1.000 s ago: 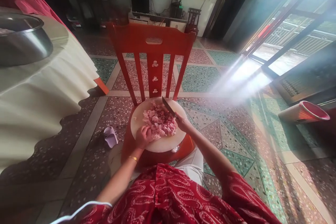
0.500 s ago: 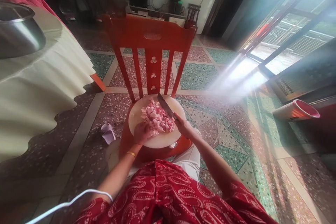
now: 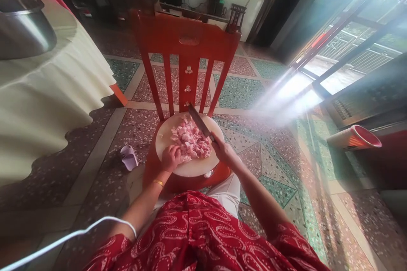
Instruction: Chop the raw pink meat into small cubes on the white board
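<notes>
A round white chopping board (image 3: 165,135) lies on the seat of a red chair (image 3: 187,46) in front of me. A heap of pink raw meat pieces (image 3: 190,139) covers the board's middle. My right hand (image 3: 222,150) grips a knife (image 3: 199,122) whose blade slants up and left above the far side of the heap. My left hand (image 3: 171,157) rests curled on the board at the heap's near left edge, touching the meat.
A table with a cream cloth (image 3: 47,93) stands at the left, bearing a steel pot (image 3: 22,25). A lilac slipper (image 3: 129,156) lies on the terrazzo floor. A red bin (image 3: 356,137) lies tipped at the right, by a glass door.
The knife has lifted and moved toward the far side of the board. My left hand stays at the heap's near edge. The view has shifted slightly.
</notes>
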Tool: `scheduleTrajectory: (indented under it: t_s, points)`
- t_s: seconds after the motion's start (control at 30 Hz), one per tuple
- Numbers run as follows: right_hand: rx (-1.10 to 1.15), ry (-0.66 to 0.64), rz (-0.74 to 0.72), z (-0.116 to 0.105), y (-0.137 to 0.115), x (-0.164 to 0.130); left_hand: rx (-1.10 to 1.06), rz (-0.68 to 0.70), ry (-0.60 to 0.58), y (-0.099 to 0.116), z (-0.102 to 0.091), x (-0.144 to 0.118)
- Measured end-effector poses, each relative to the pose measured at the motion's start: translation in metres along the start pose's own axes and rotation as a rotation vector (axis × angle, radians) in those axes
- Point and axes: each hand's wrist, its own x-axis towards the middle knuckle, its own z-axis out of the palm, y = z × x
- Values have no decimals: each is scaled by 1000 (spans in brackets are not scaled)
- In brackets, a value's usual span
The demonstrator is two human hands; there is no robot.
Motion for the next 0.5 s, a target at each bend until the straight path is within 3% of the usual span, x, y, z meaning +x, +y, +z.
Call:
scheduleTrajectory:
  t_s: [0.07, 0.13, 0.27, 0.33, 0.5]
  points:
    - [34, 114, -37, -1, -6, -3, 5, -11, 42, 0, 1, -1]
    - [42, 151, -32, 14, -7, -2, 14, -11, 51, 0, 1, -2]
    - [-37, -76, 63, 45, 5, 0, 28, -15, 47, 1, -1, -1]
    - [-65, -101, 46, 38, 9, -4, 20, -12, 18, 2, -3, 0]
    - [5, 124, -77, 4, -7, -18, 18, -4, 49, 6, -4, 0]
